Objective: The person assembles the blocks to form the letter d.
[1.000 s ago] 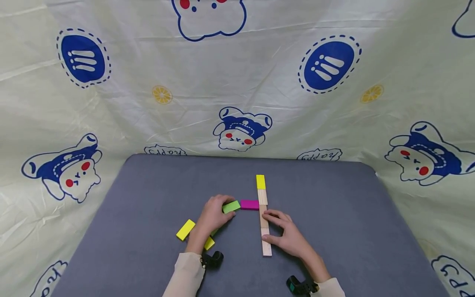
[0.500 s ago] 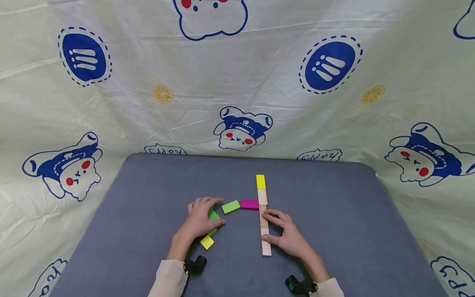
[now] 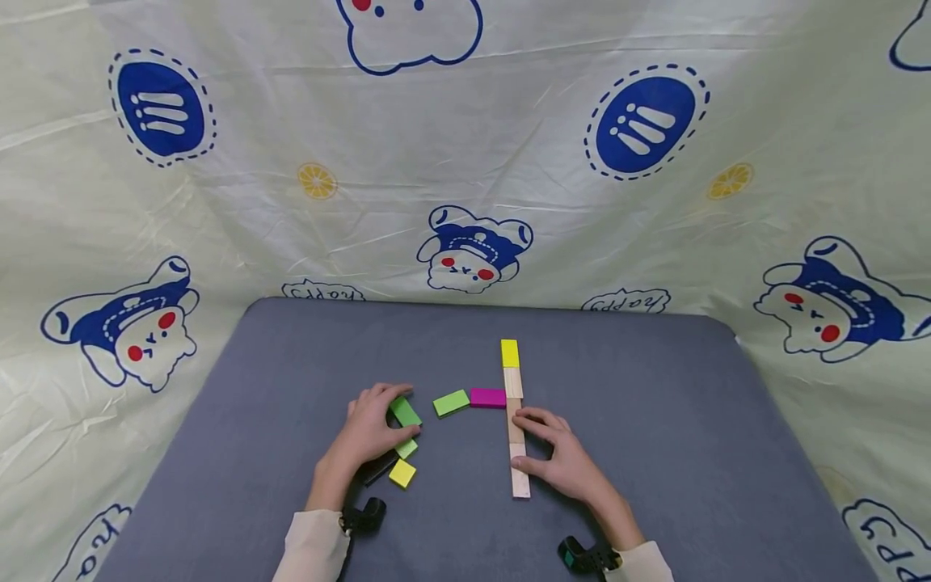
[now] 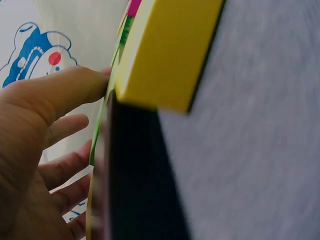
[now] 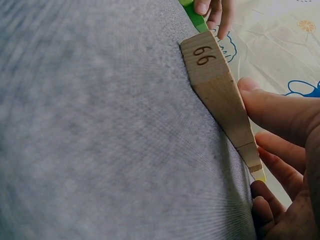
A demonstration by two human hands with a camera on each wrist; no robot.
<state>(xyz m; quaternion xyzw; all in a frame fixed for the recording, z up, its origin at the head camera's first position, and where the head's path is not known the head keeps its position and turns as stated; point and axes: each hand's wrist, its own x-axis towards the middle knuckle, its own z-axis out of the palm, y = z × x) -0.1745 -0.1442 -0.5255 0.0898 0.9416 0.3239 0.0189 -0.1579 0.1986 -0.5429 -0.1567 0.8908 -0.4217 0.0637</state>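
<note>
With thumb and fingers, my left hand (image 3: 367, 428) holds a green block (image 3: 405, 411) at its ends. A second green block (image 3: 406, 448) lies just below, near the thumb. My right hand (image 3: 563, 457) has its thumb and fingertips against the right side of a straight row of wooden blocks (image 3: 515, 420), topped by a yellow block (image 3: 510, 353). In the right wrist view, the thumb touches the wooden block marked 66 (image 5: 207, 57). A magenta block (image 3: 487, 398) meets the row's left side, and another green block (image 3: 452, 403) adjoins it.
Below the left hand are a short yellow block (image 3: 402, 474) and a dark block (image 3: 381, 469), partly covered by the wrist. The grey table (image 3: 655, 388) ends at a printed curtain (image 3: 538, 137) behind.
My left hand let go of the green block near the magenta one, took hold of another green block and shifted it left. My right hand stays by the wooden row.
</note>
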